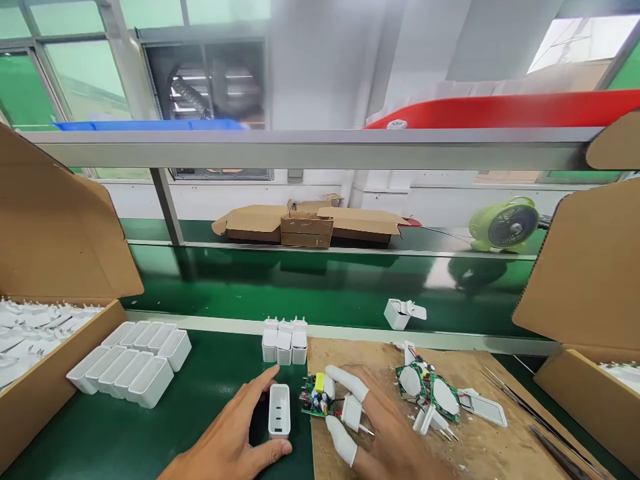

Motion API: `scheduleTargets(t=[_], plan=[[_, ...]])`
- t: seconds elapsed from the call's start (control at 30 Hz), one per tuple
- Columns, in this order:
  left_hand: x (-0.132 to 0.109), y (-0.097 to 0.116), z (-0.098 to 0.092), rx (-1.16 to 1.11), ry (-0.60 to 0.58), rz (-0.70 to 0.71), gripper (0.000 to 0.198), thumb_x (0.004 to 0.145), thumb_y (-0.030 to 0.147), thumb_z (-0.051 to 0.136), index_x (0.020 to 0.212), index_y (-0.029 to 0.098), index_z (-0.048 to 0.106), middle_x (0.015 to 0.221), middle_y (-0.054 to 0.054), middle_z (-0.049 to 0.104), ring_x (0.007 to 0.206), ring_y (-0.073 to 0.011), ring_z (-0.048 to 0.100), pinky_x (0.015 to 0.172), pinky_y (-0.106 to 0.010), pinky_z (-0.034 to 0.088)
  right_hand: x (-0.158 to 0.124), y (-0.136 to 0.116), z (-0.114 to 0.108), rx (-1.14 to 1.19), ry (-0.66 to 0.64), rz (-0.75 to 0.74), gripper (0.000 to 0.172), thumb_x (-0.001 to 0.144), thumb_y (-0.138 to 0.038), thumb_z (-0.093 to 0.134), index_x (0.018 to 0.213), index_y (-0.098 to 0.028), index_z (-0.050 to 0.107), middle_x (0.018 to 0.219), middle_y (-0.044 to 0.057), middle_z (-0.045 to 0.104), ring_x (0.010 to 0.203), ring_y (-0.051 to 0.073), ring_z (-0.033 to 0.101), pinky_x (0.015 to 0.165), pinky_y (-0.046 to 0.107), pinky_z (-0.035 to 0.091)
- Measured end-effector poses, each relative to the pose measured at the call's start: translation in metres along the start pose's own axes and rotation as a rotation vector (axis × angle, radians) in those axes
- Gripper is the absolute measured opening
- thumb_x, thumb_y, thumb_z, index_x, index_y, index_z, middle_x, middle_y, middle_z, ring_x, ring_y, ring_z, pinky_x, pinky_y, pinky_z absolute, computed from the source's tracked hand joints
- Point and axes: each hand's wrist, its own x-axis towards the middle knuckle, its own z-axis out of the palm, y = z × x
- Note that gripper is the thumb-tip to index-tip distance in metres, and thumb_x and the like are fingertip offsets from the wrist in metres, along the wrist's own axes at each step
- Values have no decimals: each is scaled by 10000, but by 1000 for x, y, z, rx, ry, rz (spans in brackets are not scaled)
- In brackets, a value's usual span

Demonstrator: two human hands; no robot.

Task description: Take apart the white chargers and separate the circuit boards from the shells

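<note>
My left hand [240, 423] curls around a small white charger housing [279, 412], thumb at its near end and forefinger at its far end. Two slots show in the housing's face. White finger cots cover the thumb and forefinger of my right hand [383, 417]. These two fingers pinch a small circuit board [317, 395] with a yellow component, at the left edge of a brown work board. A white plug piece [353, 411] lies beneath my right hand, joined to the circuit board by what looks like a wire. Beyond my left hand stand several white housings with plug pins [284, 341].
Open white housings [133, 360] stand in rows at left, beside a carton of white parts [55, 347]. More circuit boards [430, 390] and tweezers [535, 413] lie on the brown board [480, 447]. Another carton [590, 387] stands right. A housing [400, 313] sits on the green belt.
</note>
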Motion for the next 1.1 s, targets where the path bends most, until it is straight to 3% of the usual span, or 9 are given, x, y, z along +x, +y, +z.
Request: scheduleTargets(t=[0.07,0.17,0.27,0.77,1.1], plan=[[1,0,4,-17,61,89,980,879,311,817,1685,351,260,1499,-94,646,1360,-326,643,1211,-521,507,1,-8,3,29,52,-68,651,963,-173,556,1584,-250,378,1365,141,673,1235,267,697,1003,382,644],[2,3,8,7,189,241,977,917,222,762,1679,399,177,1460,-65,658,1334,-286,645,1193,-480,517,-1,-13,15,-72,106,-189,640,926,-119,534,1551,-200,423,1346,153,695,1271,287,684,1060,401,619],[1,9,9,54,267,289,937,953,195,708,1680,403,155,1461,-75,645,1358,-295,609,1175,-491,527,-1,-14,25,-164,126,-271,622,895,-94,535,1511,-142,460,1316,170,719,1255,299,694,1080,405,605],[-1,9,6,128,220,345,968,965,172,699,1692,407,103,1518,-88,620,1408,-316,571,1194,-521,519,-8,-6,35,-115,131,-250,619,891,-123,526,1507,-147,472,1338,159,717,1264,271,702,1104,370,589],[-1,13,4,108,211,363,973,970,145,690,1697,399,95,1502,-101,618,1386,-321,575,1166,-524,529,-1,-14,28,-106,168,-239,581,919,-121,542,1495,-188,501,1294,142,744,1164,269,750,1006,355,650]])
